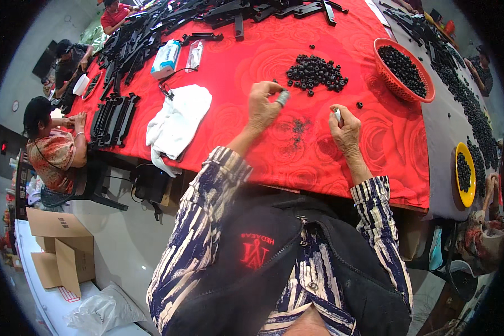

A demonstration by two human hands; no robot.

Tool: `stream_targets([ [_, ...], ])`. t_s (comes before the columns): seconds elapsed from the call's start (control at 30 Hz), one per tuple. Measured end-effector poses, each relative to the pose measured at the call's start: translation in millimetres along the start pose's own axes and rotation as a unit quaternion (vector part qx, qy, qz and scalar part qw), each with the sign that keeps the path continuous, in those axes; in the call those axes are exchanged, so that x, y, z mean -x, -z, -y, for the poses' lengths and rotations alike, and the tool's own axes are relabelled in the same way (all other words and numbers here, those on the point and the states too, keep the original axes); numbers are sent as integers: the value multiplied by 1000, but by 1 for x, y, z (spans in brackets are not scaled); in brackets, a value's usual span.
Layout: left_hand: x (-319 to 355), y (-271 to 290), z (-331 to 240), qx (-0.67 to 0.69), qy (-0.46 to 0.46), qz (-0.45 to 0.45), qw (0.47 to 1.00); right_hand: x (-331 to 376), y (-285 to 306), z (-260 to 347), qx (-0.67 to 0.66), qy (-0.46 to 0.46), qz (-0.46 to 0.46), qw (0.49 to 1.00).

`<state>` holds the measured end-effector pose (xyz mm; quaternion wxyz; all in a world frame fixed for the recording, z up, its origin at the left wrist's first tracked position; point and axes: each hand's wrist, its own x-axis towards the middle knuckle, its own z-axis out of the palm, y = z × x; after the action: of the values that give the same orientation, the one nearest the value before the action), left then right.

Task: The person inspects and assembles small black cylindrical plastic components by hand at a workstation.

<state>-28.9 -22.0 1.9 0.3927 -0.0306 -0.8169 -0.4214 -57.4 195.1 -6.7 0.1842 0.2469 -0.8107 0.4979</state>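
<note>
While both forearms reach over the table's near edge, the left hand (pixel 261 106) pinches a small grey cylinder (pixel 283 98) between thumb and fingers, and the right hand (pixel 345 127) is closed around a small white piece (pixel 337 115). Beyond them, mid-table on the red cloth (pixel 263 50), lies a pile of small black rings (pixel 316 73). An orange basket (pixel 395 84) of black rings sits toward the right edge.

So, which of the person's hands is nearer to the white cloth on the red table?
Left. The left hand is just right of the white cloth; the right hand is farther right, beyond the left one.
</note>
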Motion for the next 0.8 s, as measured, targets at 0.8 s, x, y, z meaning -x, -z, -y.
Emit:
stream_targets([
  [0.8,-10,17,45,-154,29,124,980,-2,-3,2,0,19,37,999],
])
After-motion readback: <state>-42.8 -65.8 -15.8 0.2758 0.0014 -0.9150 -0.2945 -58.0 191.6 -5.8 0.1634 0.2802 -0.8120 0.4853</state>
